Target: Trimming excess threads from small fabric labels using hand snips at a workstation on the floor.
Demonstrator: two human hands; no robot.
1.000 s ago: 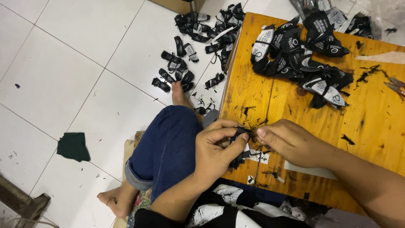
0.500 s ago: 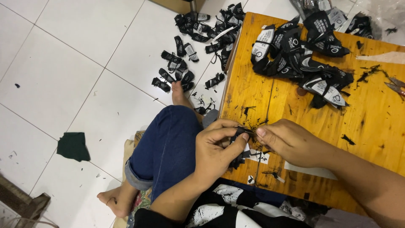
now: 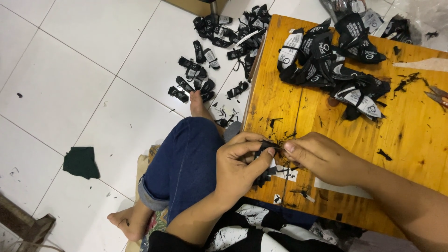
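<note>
L hand pinches a small black fabric label w/ thumb & fingers closed on it, just over the near edge of the low orange wooden table. R hand meets it, fingertips narrowed onto the same label. Pile of black-and-white labels sits at the table's far side; more labels are scattered on the white tile floor. Risk, imo: the piece is tiny, so a loose pinch could drop it off the edge onto the jeans-clad leg or among the black scraps nearby.
</note>
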